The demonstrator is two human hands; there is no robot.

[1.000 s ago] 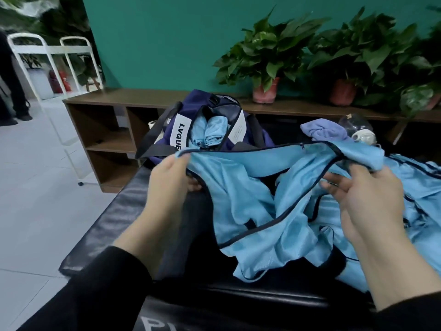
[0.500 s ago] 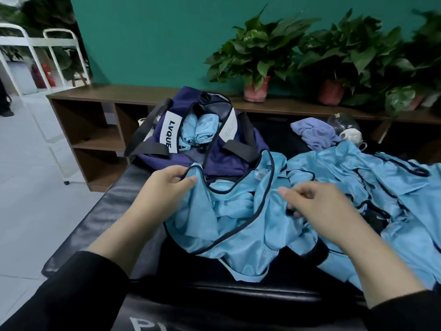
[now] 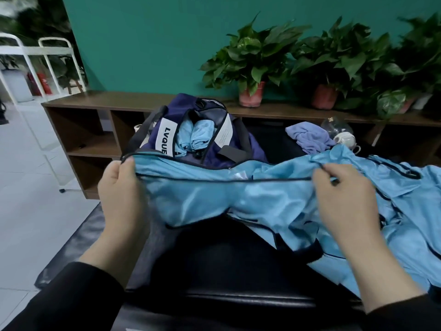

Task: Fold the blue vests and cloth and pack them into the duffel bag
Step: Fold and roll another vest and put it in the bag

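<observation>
Head view, nearest first: two black sleeves run in from the bottom edge, and white lettering on the black padded bench (image 3: 214, 295) is cut off by the frame and unreadable. The left hand (image 3: 119, 187) pinches the dark-trimmed edge of a light blue vest (image 3: 214, 197) at its left end, fingers curled round the piping; the right hand (image 3: 343, 197) pinches the same edge further right, its fingertips tucked into the fabric. The vest hangs stretched between them over the bench. To the right more blue vests (image 3: 410, 211) lie in a heap running off the frame. Beyond the held vest the navy duffel bag (image 3: 214, 130) stands open with two rolled blue vests (image 3: 195, 137) inside; its white label reads "LVQUE", the rest hidden by the held vest. Far right on the bench a lilac cloth (image 3: 310, 139) lies crumpled beside a white cup (image 3: 344, 139). Potted plants (image 3: 253, 68) line the wooden shelf (image 3: 95, 125) behind.
</observation>
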